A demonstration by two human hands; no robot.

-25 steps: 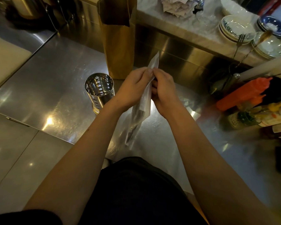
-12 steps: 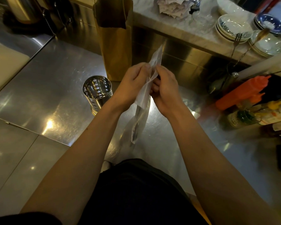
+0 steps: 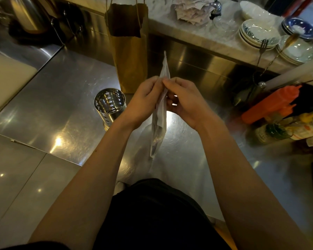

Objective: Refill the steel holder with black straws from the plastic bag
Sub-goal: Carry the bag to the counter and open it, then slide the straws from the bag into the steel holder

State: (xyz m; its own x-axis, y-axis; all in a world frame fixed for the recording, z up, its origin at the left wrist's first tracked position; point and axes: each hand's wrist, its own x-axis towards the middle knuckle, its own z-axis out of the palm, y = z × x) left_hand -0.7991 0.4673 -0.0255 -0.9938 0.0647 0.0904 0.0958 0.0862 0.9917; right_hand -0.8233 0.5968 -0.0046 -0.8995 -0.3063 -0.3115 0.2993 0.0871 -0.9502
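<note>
A narrow clear plastic bag [image 3: 159,123] hangs upright above the steel counter, seen edge-on, with dark straws faintly visible in its lower part. My left hand [image 3: 143,103] and my right hand [image 3: 184,103] both pinch the bag near its upper end, one on each side, fingertips almost meeting. The bag's top sticks up above my fingers. The perforated steel holder [image 3: 109,105] stands upright on the counter just left of my left hand, and its inside looks empty.
A tall brown paper bag [image 3: 130,51] stands behind the holder. Stacked plates [image 3: 257,35] and crumpled paper sit on the marble ledge behind. An orange squeeze bottle [image 3: 271,105] and other bottles lie at the right. The steel counter [image 3: 52,105] spreads left.
The bag has turned more upright and edge-on between my hands. My fingertips have shifted on its upper end, and the view has moved slightly.
</note>
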